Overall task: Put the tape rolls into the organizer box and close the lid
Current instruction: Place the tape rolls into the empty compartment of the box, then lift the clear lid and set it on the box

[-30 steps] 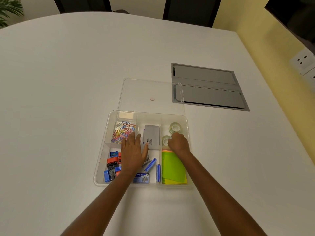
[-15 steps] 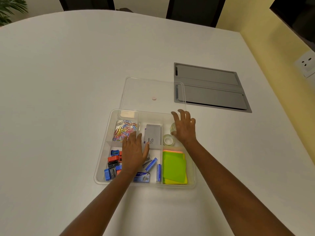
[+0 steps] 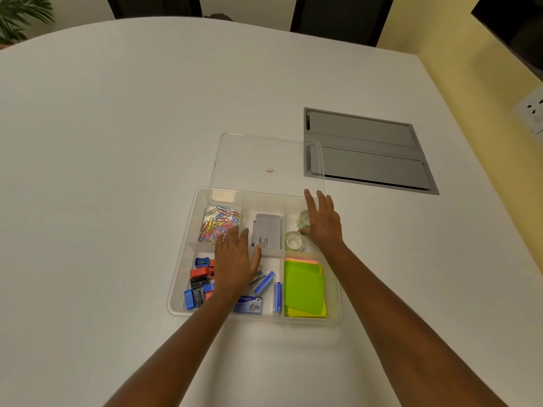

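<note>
We see the clear organizer box (image 3: 182,277) near the table's (image 3: 117,142) near edge, with its lid (image 3: 264,154) lying flat just behind the far rim, off the box. Two tape rolls sit in the far right compartment — the near roll (image 3: 293,240) beside the far roll (image 3: 304,220), which is partly hidden. The right hand (image 3: 323,224) is spread above this compartment, fingers apart and gripping nothing; the thumb lies close to the near roll, contact unclear. The left hand (image 3: 235,259) rests flat and open over the middle of the box, its fingers extended and holding nothing. Paper clips (image 3: 219,224) fill the far left compartment — sticky notes (image 3: 304,286) fill the near right one.
</note>
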`<state>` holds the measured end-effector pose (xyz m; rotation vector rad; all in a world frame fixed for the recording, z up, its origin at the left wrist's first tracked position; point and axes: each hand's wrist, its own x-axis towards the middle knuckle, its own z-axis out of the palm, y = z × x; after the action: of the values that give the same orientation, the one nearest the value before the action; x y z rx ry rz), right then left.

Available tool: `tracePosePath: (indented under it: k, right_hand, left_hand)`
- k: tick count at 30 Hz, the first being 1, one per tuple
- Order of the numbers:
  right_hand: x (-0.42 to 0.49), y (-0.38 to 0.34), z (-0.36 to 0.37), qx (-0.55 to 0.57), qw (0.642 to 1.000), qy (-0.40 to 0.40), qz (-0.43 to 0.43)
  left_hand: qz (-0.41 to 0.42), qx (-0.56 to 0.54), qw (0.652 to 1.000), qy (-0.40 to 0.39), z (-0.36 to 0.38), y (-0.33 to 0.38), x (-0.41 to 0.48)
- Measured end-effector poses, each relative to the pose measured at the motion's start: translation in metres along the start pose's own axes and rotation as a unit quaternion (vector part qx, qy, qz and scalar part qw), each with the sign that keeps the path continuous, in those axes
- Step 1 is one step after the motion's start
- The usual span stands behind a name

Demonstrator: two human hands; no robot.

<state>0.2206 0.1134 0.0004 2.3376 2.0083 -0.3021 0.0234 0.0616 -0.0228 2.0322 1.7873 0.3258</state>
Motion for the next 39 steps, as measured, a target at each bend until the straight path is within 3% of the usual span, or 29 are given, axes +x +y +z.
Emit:
tracePosePath:
  k: [6, 14, 17, 20, 26, 32, 36, 39]
  right_hand:
    - [-0.044, 0.0, 0.003, 0.213, 0.972, 0.091, 0.05]
    - [-0.107, 0.016, 0.024, 0.374, 0.913, 0.055, 0.153]
    - [-0.12, 0.016, 0.033, 0.381, 0.909, 0.044, 0.165]
    - [-0.123, 0.013, 0.036, 0.378, 0.907, 0.047, 0.179]
    - [-0.118, 0.009, 0.035, 0.349, 0.917, 0.065, 0.182]
    - [-0.105, 0.008, 0.028, 0.328, 0.925, 0.058, 0.185]
    - [-0.096, 0.008, 0.022, 0.32, 0.928, 0.056, 0.184]
    - [-0.091, 0.011, 0.02, 0.335, 0.923, 0.049, 0.183]
  left_hand:
    - [0.016, -0.03, 0.999, -0.013, -0.004, -0.004, -0.002]
    - [-0.04, 0.024, 0.996, 0.081, -0.042, -0.054, -0.016]
    - [-0.095, -0.008, 0.994, 0.046, -0.045, -0.07, -0.024]
    - [-0.121, -0.143, 0.982, 0.015, -0.047, -0.074, -0.031]
    - [-0.202, -0.359, 0.911, -0.029, -0.055, -0.07, -0.028]
    - [-0.187, -0.354, 0.916, -0.039, -0.059, -0.067, -0.016]
    - [-0.18, -0.31, 0.933, -0.039, -0.061, -0.065, -0.006]
    - [-0.118, -0.244, 0.961, -0.061, -0.063, -0.068, 0.003]
